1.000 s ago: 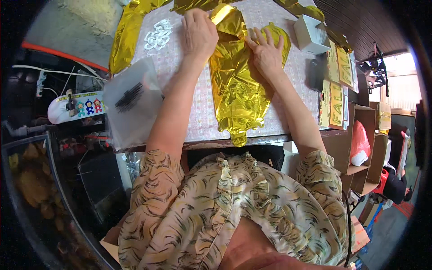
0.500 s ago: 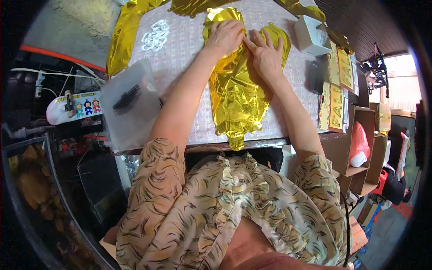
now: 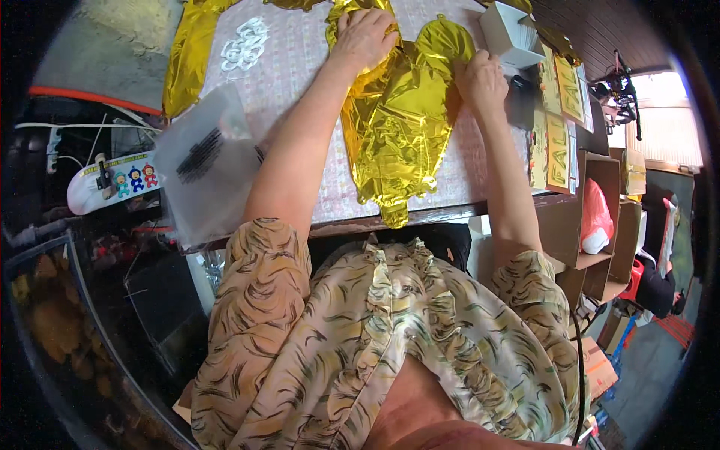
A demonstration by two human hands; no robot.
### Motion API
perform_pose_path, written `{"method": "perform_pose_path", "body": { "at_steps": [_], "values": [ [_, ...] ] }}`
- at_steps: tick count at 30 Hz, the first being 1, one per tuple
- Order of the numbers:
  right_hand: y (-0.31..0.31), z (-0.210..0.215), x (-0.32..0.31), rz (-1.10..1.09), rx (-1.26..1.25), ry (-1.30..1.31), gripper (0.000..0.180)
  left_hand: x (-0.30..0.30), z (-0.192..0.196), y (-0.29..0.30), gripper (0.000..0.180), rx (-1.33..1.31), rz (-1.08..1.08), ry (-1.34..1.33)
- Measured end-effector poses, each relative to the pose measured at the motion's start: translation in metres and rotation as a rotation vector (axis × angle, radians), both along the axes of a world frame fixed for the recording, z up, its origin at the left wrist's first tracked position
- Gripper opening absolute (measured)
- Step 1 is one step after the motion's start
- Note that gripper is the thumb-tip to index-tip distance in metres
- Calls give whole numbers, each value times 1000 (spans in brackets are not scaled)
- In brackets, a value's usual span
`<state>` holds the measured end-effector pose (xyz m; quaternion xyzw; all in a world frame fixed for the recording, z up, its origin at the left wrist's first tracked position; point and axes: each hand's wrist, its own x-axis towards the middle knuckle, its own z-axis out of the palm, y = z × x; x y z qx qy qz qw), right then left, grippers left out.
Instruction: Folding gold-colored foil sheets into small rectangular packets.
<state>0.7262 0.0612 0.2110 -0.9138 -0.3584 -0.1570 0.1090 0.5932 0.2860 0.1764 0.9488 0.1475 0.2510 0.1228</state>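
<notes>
A shiny gold foil balloon (image 3: 397,142), flat and creased, lies lengthwise on the table with its narrow tabbed end toward me. My left hand (image 3: 366,39) rests on its far left part, fingers slightly apart and bent over the foil. At the balloon's far right edge, my right hand (image 3: 482,81) has its fingers curled in with the foil's rim at the thumb side. The fingertips of that hand are partly hidden.
White ring-like pieces (image 3: 245,46) lie at the far left. A frosted plastic bag (image 3: 202,161) overhangs the table's left edge. More gold foil (image 3: 187,64) borders the table. A white box (image 3: 510,34), a dark object (image 3: 520,91) and printed packs (image 3: 559,157) sit along the right.
My right hand has moved off the balloon's middle to its right edge, and its spread fingers have curled. My left hand stays on the foil. The whole view has shifted slightly.
</notes>
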Motion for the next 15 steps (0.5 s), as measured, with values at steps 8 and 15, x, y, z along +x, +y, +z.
{"method": "perform_pose_path", "body": {
  "at_steps": [8, 15],
  "values": [
    [7, -2, 2, -31, 219, 305, 36, 0, 2, -8, 41, 2, 96, 68],
    [-1, -6, 10, -13, 337, 331, 30, 0, 4, -10, 40, -24, 54, 33]
  ]
}}
